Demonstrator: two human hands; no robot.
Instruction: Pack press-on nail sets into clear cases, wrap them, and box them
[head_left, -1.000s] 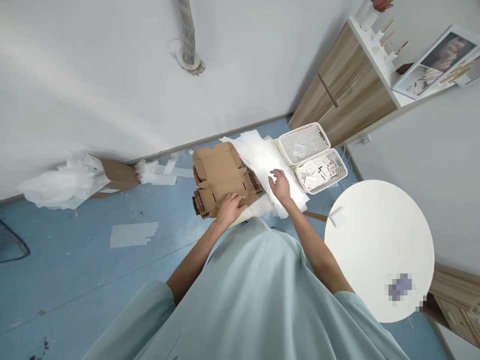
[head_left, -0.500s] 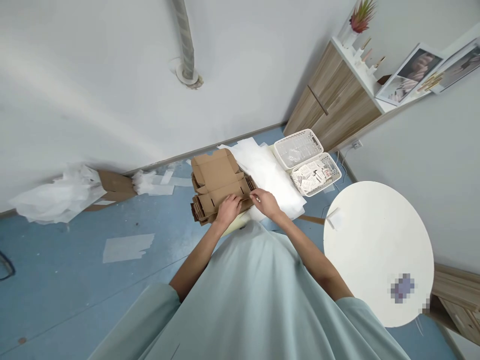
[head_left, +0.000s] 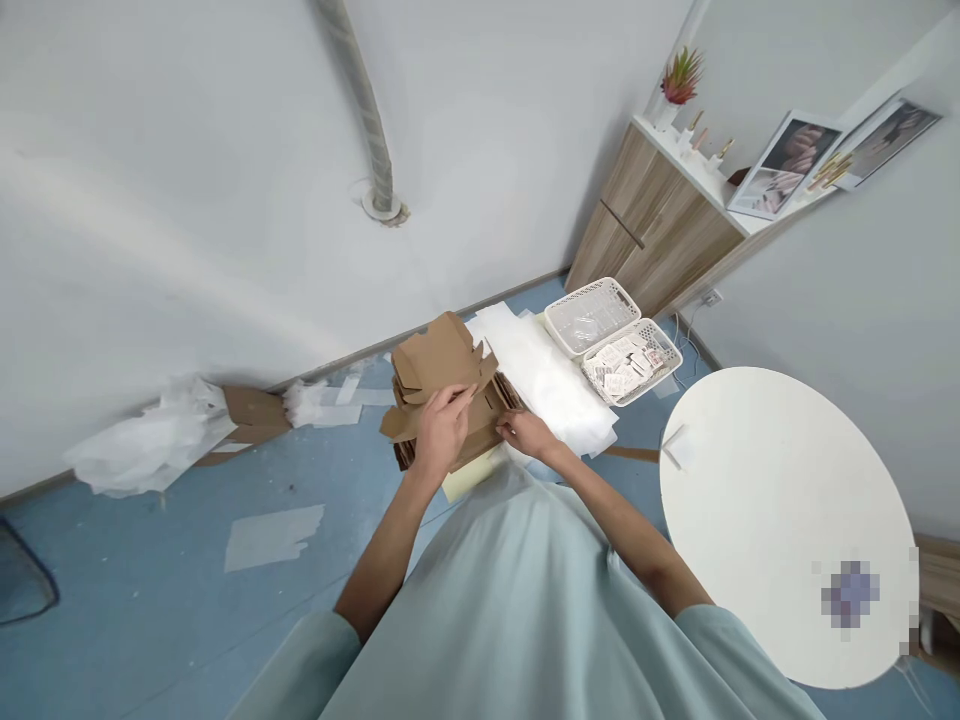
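Note:
Unfolded brown cardboard boxes (head_left: 435, 355) lie in a stack in front of me, the top one with its far panel and side flaps partly raised. Over its left part is my left hand (head_left: 442, 430), open, with fingers stretched out against the cardboard. My right hand (head_left: 526, 433) is at the near right edge of the same box, its fingers curled and pinched on the cardboard there. The fingertips of the right hand are partly hidden. White sheets (head_left: 540, 375) lie directly to the right of the stack.
Two white baskets stand beyond the sheets, one with clear plastic pieces (head_left: 592, 318), one with small printed packets (head_left: 630, 362). A round white table (head_left: 780, 510) is at right. A wooden cabinet (head_left: 660, 220) stands behind. White wrapping (head_left: 157, 435) lies along the wall at left.
My left hand has moved up and left across the box, its fingers now stretched out. The box's far panel and flaps have tilted up. My right hand stays at the right edge.

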